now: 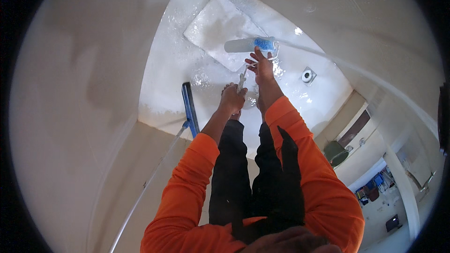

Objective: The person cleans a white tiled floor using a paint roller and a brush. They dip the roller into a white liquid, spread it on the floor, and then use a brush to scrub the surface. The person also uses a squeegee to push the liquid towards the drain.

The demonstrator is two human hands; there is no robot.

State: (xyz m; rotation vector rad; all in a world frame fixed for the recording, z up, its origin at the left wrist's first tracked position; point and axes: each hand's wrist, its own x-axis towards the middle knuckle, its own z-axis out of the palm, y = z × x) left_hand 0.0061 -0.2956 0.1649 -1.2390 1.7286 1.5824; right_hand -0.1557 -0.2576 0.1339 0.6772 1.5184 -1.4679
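Observation:
My left hand (232,97) is closed around the pale handle of a paint roller (239,46). Its long sleeve is whitish, with a blue patterned band at the right end, and a thin wire frame bends round to the handle. Beside the blue end is my right hand (264,68), fingers spread close to the wire; whether they touch it is unclear. Beneath the roller, partly covered by it, lies a white rectangular slab or mat (218,26) on the wet, shiny white floor (164,70). Both my sleeves are orange.
A squeegee (188,105) with a blue and black head stands left of my left arm, its long pole slanting down-left. A round drain (307,76) sits in the floor at right. Smooth beige walls curve around. Far right, a dark green container (335,152) stands near assorted items.

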